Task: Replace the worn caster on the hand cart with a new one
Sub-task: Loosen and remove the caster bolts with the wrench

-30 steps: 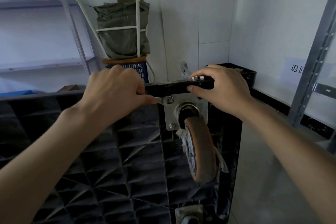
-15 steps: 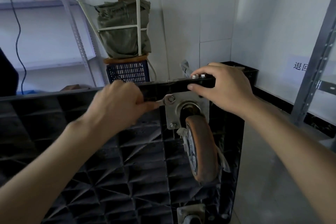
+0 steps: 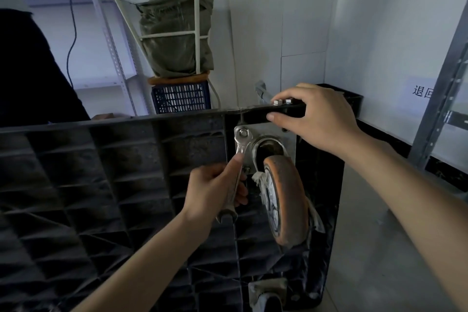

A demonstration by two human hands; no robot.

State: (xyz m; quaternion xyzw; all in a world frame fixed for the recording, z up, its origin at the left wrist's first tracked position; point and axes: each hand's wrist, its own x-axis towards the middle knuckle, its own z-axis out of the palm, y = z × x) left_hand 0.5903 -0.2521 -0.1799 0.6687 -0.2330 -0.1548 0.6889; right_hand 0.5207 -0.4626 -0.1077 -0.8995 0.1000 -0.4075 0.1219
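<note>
We hold the wrench (image 3: 238, 167) tight in our left hand (image 3: 215, 192), its ring on the top left nut (image 3: 243, 132) of the worn caster (image 3: 286, 200), mid-frame. Our right hand (image 3: 316, 119) grasps the cart edge (image 3: 253, 113). We should keep the ring flat and pull slowly.

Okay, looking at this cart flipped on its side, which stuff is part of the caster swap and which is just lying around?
Part of the job:
- wrench, in the left hand, its ring end on the bolt
- worn caster
- cart, gripped at its top edge by the right hand
- loose nuts

Lying about:
- blue crate
- green sack
- shelving
</note>
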